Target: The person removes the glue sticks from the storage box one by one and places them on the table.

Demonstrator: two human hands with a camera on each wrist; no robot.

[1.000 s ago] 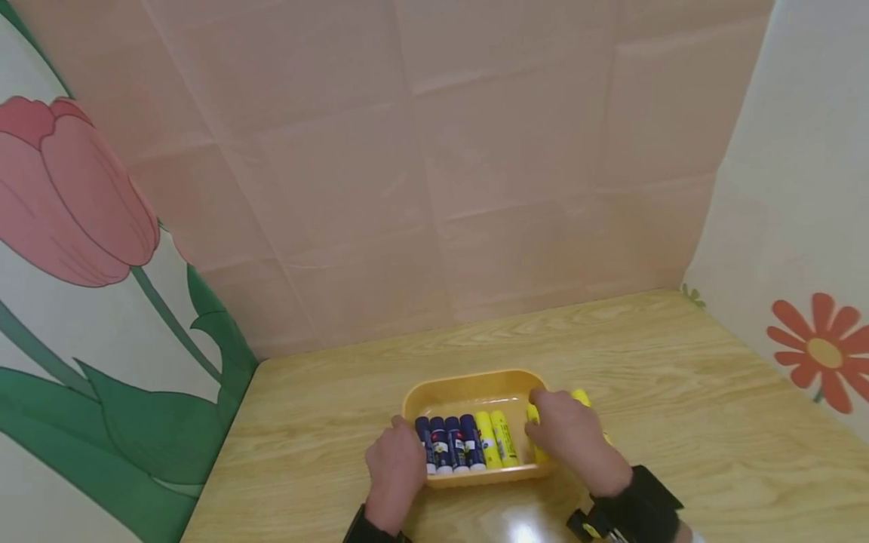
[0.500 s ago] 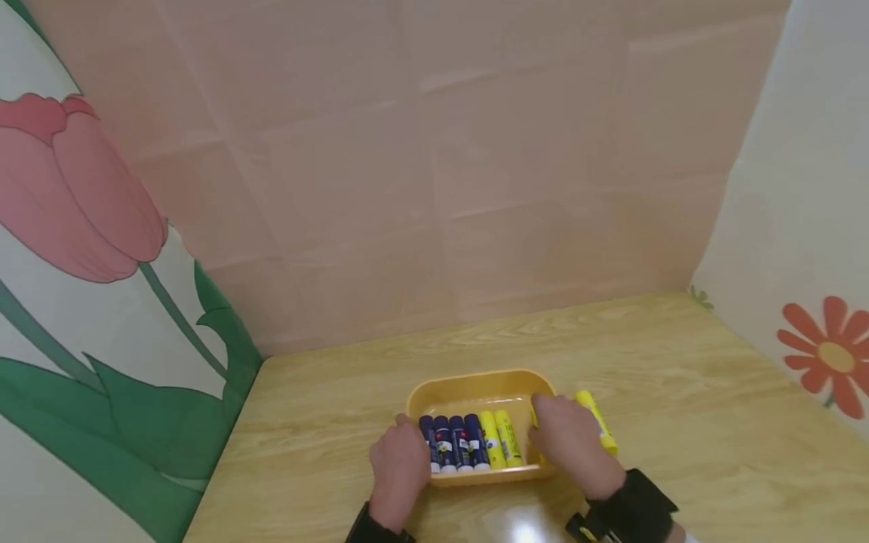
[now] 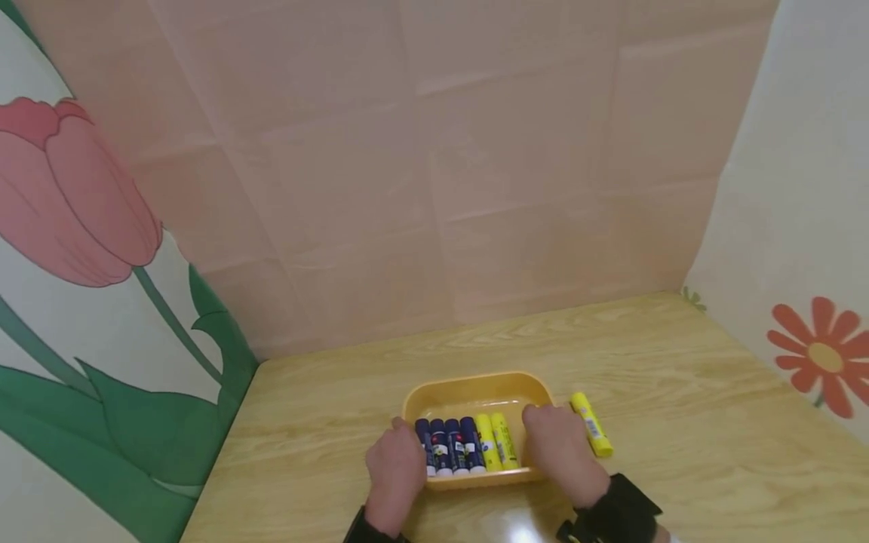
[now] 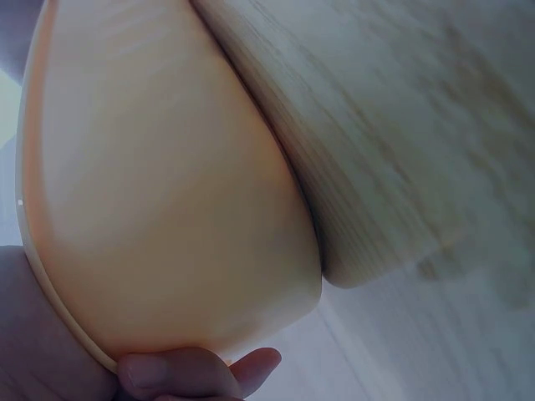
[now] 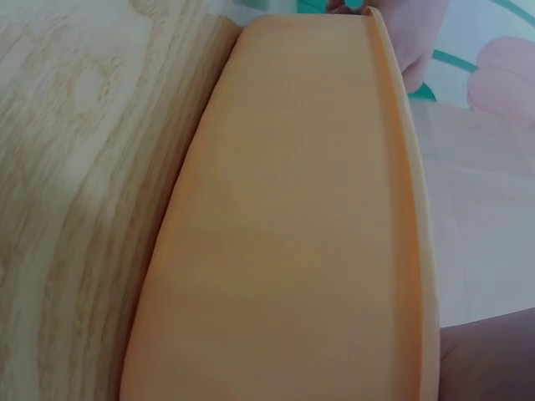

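Tabletop (image 3: pixel 679 377): light wood, w/ pink and floral panels behind. Orange tray (image 3: pixel 475 392) sat centre-near, held at both short ends. Left hand (image 3: pixel 394 471) gripped the left end, fingers curled round the rim; left wrist view showed fingertips (image 4: pixel 192 374) under the lip. Right hand (image 3: pixel 560 452) held the right end, fingers over the rim; exact curl can't be told.

Between the fingers of both hands: four blue glue sticks (image 3: pixel 448 445) and two yellow glue sticks (image 3: pixel 495 441), long axes pointing away from the person.

Loose yellow glue stick (image 3: pixel 592 425) lay on the tabletop just right of the right-hand fingers, long axis near-parallel to the tray row; right hand nearer.

Vs. 1.0 s earlier: the right hand had come off the loose stick, now fully exposed, and shifted onto the tray end.
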